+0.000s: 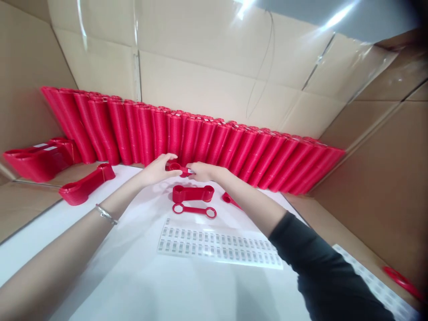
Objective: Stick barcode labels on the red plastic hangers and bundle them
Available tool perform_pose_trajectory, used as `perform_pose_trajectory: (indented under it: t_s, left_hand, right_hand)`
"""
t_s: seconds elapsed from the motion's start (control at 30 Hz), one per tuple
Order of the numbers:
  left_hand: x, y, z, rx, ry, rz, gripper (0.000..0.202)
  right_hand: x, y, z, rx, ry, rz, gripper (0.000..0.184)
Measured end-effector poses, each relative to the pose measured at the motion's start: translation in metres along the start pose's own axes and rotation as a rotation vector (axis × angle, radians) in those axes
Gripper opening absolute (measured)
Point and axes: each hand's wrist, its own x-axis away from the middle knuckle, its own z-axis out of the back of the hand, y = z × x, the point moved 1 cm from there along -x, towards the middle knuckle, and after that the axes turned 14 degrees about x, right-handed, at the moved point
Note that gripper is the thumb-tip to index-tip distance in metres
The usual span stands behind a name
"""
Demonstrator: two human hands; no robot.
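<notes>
Both hands meet at a red plastic piece (174, 166) with a ring-shaped end, close to the long row of red stacks. My left hand (161, 169) curls round its left end, thumb in front and fingers behind. My right hand (203, 171) pinches its right part, where a small pale label shows. Just nearer to me lies a short stack of red two-ringed pieces (193, 194). A single flat red piece (195, 210) with a ring at each end rests in front of that. Another red piece (228, 198) is partly hidden by my right forearm.
A sheet of small printed labels (217, 245) lies on the white tabletop (133, 276). Tall red stacks (190, 138) line the cardboard back wall (200, 76). More red stacks (87, 183) lie at left. On the right are another label sheet (371, 276) and a red piece (401, 281).
</notes>
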Motion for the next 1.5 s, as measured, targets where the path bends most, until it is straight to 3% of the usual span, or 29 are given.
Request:
perform_pose_trajectory:
  t_s: [0.13,0.27,0.43,0.53,0.67,0.8,0.93,1.1,1.17,1.3,1.4,1.5]
  left_hand:
    - [-0.002,-0.020,-0.001,-0.105,0.027,0.007,0.039]
    - [0.007,-0.010,-0.014,-0.177,-0.184,-0.034,0.032]
    - [0.020,0.000,-0.045,-0.302,-0.389,-0.087,0.033]
    - [0.024,-0.006,-0.056,-0.375,-0.412,-0.060,0.030]
    - [0.023,-0.010,-0.059,-0.436,-0.397,-0.035,0.021]
    - [0.021,-0.005,-0.056,-0.441,-0.395,-0.046,0.021]
    - [0.021,0.004,-0.052,-0.443,-0.405,-0.069,0.019]
    - [0.021,0.031,-0.033,-0.419,-0.429,-0.123,0.020]
    - [0.022,0.046,-0.024,-0.394,-0.449,-0.145,0.019]
    - [0.031,0.074,-0.017,-0.294,-0.532,-0.158,0.014]
    - [0.038,0.086,-0.023,-0.257,-0.621,-0.179,0.017]
    - [0.037,0.085,-0.021,-0.210,-0.554,-0.237,0.017]
  right_hand:
    - [-0.033,0.000,-0.015,-0.041,-0.134,0.006,0.020]
    - [-0.051,-0.002,-0.034,-0.093,-0.248,0.021,0.022]
    - [-0.053,-0.001,-0.045,-0.183,-0.251,0.019,0.022]
    - [-0.040,0.006,-0.039,-0.262,-0.187,0.008,0.022]
    - [-0.003,0.017,-0.031,-0.385,-0.022,-0.007,0.027]
    - [0.033,0.020,-0.038,-0.434,0.001,-0.031,0.034]
    - [0.049,0.015,-0.048,-0.431,-0.004,-0.099,0.030]
    - [0.070,0.010,-0.036,-0.517,0.021,-0.106,0.027]
    - [0.086,0.010,-0.032,-0.664,0.004,-0.074,0.029]
    - [0.113,0.003,-0.038,-1.359,-0.122,0.041,0.032]
    - [0.121,-0.012,-0.052,-1.440,-0.192,0.017,0.027]
    - [0.123,-0.031,-0.068,-1.490,-0.048,-0.176,0.021]
